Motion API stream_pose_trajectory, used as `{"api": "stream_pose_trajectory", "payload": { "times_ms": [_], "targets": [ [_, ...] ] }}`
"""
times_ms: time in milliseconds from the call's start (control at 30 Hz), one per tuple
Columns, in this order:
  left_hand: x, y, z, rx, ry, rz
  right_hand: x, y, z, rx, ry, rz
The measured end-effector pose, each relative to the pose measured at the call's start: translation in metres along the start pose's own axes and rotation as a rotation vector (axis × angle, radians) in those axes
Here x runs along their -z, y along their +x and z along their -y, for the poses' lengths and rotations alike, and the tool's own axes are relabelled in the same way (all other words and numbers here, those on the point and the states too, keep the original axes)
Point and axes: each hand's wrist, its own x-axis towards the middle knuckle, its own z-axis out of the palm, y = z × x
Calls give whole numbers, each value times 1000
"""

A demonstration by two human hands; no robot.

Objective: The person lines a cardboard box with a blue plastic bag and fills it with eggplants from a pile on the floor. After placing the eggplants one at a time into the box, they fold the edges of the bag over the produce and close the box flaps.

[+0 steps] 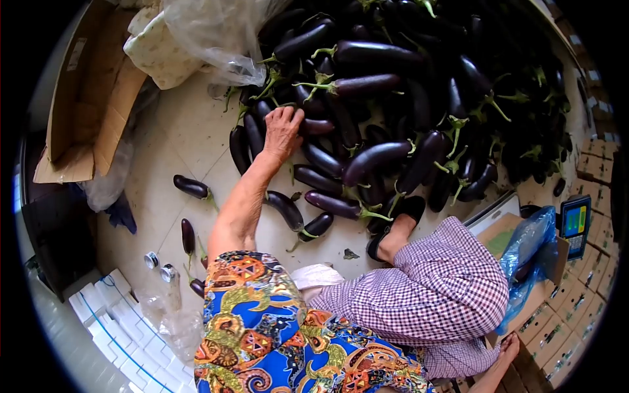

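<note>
My left hand reaches into the near left side of a big heap of eggplants. Its fingers are curled down over a dark eggplant, whose body sticks out to the right of the knuckles. More eggplants with green stems lie around that hand. Low at the right, my right hand is beside my knee, its fingers bent at the edge of a cardboard box. A blue plastic bag lines this box and partly covers what is inside.
A few loose eggplants lie on the tiled floor to the left. An opened carton and clear plastic sheeting are at upper left. White boxes stand lower left. A device with a lit display stands beside stacked cartons.
</note>
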Motion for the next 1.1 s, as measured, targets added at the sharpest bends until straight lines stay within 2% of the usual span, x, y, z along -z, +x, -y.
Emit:
{"api": "stream_pose_trajectory", "payload": {
  "times_ms": [67, 100, 133, 200, 267, 333, 400, 467, 533, 600, 633, 667, 733, 767, 800, 833, 867, 900, 1000, 1100],
  "targets": [
    [25, -8, 2, -122, -22, 138, 5, 4, -1, 5, -49, 31],
    [37, -11, -2, -117, -49, 202, 6, 9, 1, 12, -70, 49],
    [41, -20, -3, -133, -114, 191, 8, 13, 3, 18, -95, 68],
    [74, -47, -11, -36, -393, 241, 13, 23, 3, 48, -86, 125],
    [94, -91, -10, 89, -717, 407, 18, 29, -11, 29, -99, 114],
    [104, -138, 1, 269, -924, 901, 19, 22, -15, 19, -106, 98],
    [103, -192, 16, 475, -927, 1285, 13, 3, -11, 20, -103, 89],
    [86, -248, 43, 732, -996, 809, 14, 5, -12, 21, -103, 97],
    [52, -275, 93, 755, -395, 99, 9, 2, -4, 32, -87, 114],
    [46, -274, 137, 1162, -390, -56, 3, -2, 8, 55, -48, 138],
    [33, -278, 155, 1279, -325, -74, 0, -3, 15, 60, -24, 151],
    [11, -286, 175, 1387, -257, -92, -3, -10, 19, 65, -3, 162],
    [-44, -315, 223, 1451, -329, -110, -6, -23, 24, 59, 39, 187],
    [-56, -317, 227, 1421, -283, -131, 5, -11, 22, 57, 10, 171],
    [-36, -296, 208, 1390, -141, -50, 17, 7, 14, 52, -18, 163],
    [-26, -279, 200, 1440, -120, -19, 15, 1, 14, 83, -85, 100],
    [-22, -270, 195, 1492, -97, 14, 35, 22, 4, 45, -109, 138],
    [-27, -271, 195, 1418, -71, -43, 42, 26, -2, 50, -122, 113],
    [-5, -234, 141, 1462, -848, -438, 45, 16, -1, 49, -152, 76],
    [43, -174, 60, 1137, -1129, -483, 49, 21, -6, 59, -72, 47]
  ]
}}
